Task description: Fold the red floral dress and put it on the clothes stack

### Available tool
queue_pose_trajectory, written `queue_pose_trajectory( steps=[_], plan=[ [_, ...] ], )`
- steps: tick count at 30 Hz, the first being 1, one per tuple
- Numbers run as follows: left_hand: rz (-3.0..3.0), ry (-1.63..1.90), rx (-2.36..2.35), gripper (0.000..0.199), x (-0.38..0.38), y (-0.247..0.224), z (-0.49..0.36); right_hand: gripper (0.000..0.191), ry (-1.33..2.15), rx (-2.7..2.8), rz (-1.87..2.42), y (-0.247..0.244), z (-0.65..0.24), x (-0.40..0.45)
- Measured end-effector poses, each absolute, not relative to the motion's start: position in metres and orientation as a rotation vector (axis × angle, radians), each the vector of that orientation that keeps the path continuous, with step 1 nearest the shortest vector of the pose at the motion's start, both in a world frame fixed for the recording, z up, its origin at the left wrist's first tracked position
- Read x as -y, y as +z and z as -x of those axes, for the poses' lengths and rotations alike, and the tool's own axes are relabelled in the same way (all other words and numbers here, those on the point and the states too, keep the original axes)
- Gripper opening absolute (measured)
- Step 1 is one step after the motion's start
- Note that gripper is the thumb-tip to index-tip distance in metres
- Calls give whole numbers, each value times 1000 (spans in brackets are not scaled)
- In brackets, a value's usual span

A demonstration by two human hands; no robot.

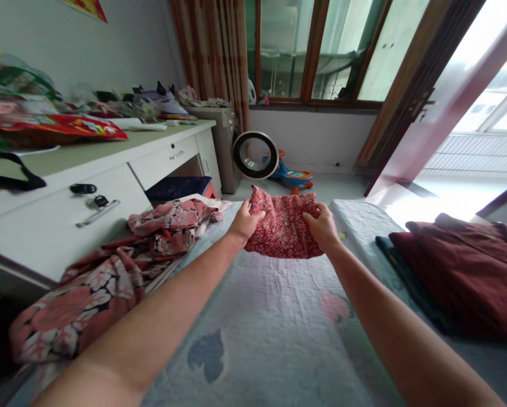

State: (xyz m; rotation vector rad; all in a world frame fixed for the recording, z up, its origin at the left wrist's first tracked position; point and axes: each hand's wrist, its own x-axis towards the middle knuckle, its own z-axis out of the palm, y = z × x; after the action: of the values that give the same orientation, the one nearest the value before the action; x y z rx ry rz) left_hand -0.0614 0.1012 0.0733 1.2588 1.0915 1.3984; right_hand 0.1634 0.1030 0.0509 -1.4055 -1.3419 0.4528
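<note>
Stretched between my two hands is a red and white patterned cloth (285, 232), folded into a rough rectangle and held above the far part of the bed (253, 316). My left hand (247, 222) grips its left edge, thumb on top. The right edge is pinched by my right hand (323, 225), also with the thumb on the near face. Fingers behind the cloth are hidden. On the bed's left side lies a crumpled pink and black floral cloth (104, 282). Folded dark red clothes (465, 271) are stacked over a dark teal cloth (410, 277) at the right.
A white desk (160, 150) with drawers runs along the left, cluttered with bags and a red packet (62, 129). Beyond it stands a washing machine (225, 147) with its round door (255, 154) swung open. A blue and orange ride-on toy (293, 176) sits on the floor near the window.
</note>
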Motion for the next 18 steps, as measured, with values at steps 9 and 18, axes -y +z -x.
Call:
queue_pose_trajectory(
  steps=[9,18],
  plan=[
    [-1175,1219,-1038,65,53,97,79,34,655,1330,1414,58,-150,42],
    [-1189,1232,-1015,70,150,77,90,35,802,1274,1367,56,-135,143]
  ],
)
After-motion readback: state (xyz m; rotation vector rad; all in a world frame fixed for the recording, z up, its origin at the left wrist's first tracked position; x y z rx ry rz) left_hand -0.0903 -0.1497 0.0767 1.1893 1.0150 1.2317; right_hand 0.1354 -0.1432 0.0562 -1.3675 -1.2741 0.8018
